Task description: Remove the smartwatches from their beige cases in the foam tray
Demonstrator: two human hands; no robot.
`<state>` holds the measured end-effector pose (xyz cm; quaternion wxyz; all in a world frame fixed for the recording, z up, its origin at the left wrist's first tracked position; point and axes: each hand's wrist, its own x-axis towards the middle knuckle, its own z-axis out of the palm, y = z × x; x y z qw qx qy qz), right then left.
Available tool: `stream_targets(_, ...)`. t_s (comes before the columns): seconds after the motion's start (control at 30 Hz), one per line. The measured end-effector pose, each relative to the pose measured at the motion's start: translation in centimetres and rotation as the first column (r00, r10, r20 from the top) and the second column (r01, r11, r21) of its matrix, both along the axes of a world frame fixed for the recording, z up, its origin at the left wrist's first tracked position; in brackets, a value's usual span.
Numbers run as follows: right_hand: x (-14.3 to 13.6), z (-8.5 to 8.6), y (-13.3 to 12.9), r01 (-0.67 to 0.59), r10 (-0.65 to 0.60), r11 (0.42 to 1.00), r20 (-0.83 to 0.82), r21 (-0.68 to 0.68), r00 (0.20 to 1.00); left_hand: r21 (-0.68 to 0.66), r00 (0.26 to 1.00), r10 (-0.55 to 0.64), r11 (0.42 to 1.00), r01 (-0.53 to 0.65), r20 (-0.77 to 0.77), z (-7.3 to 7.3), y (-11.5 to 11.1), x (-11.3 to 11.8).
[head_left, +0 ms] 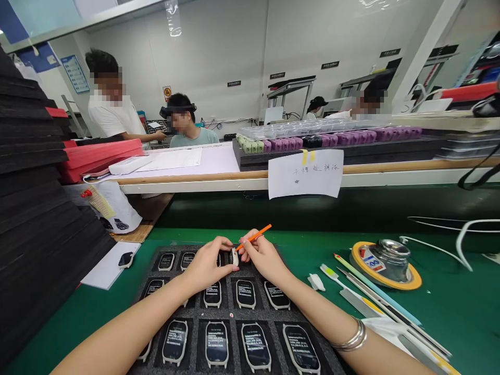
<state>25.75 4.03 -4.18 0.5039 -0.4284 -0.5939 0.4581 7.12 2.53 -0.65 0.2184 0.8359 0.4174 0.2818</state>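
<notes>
Over the far rows of a black foam tray (197, 315), my left hand (209, 263) grips a small pale smartwatch body (234, 256) turned on its edge. My right hand (261, 255) pinches an orange stick (255, 235), whose lower end meets or nearly meets the side of that watch body. Pale-framed smartwatches sit face up in the tray's slots below, such as one watch (255, 345) with lines of white text on its dark screen. My forearms cover parts of the tray's left and right sides.
Right of the tray lie a toothbrush (332, 273), tweezers and thin tools, and a glass jar (392, 260) inside a yellow tape roll (359, 250). Stacked black foam trays (35, 219) rise at left. A loose watch (126, 259) rests on white paper. A shelf with a note (305, 174) spans the back; people are beyond.
</notes>
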Motion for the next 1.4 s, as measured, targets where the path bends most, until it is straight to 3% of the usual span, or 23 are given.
stream_targets(0.17,-0.1,0.4,-0.3,-0.005,0.003,1.0,0.06,0.03,0.998,0.038,0.999,0.025,0.999,-0.024,-0.034,-0.3,0.0,0.0)
stream_targets(0.33,-0.1,0.5,-0.4,0.002,-0.006,0.999,0.088,0.046,0.996,0.158,0.983,0.103,0.984,-0.079,-0.151,0.1,-0.3,-0.7)
stream_targets(0.6,0.2,0.7,-0.6,0.079,-0.082,0.996,0.066,0.046,0.995,0.208,0.948,-0.002,0.976,0.071,-0.318,2.1,-1.0,-3.7)
stream_targets(0.7,-0.1,1.3,-0.7,0.064,-0.068,0.997,0.064,0.051,0.996,0.214,0.951,-0.02,0.973,0.09,-0.31,2.4,-1.4,-5.2)
stream_targets(0.83,-2.3,2.0,-0.2,-0.042,0.041,0.999,0.076,0.017,0.996,0.217,0.959,-0.045,0.97,0.109,-0.281,1.7,-1.4,-6.1)
stream_targets(1.03,-5.9,1.1,1.1,-0.083,0.084,0.993,0.007,-0.085,0.996,0.218,0.966,-0.073,0.967,0.129,-0.248,0.7,-0.8,-6.0)
stream_targets(1.4,-5.7,0.1,0.6,-0.116,0.118,0.986,0.008,-0.117,0.993,0.158,0.987,0.017,0.987,0.008,-0.157,0.3,-0.9,-5.9)
